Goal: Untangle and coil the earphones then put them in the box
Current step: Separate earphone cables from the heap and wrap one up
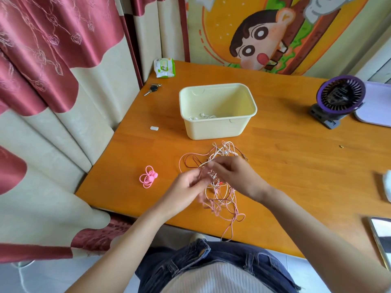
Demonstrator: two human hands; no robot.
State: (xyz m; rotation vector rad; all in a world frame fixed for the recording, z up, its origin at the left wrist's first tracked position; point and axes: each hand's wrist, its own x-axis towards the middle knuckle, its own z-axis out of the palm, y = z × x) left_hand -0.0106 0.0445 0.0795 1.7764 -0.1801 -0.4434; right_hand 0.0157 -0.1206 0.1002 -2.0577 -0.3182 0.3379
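Pink coil: we saw one set wound up, lying on the table left of centre; we judged it coiled but not yet stowed.
Box: above centre, with a white pair inside, which we counted as done.
Tangle: pink and pale cords knotted at centre, trailing over the table's near edge; we judged most of the work remained.
Left hand: raised over the tangle, fingertips pinching a strand.
Right hand: just beside it, fingers curled on the cords.
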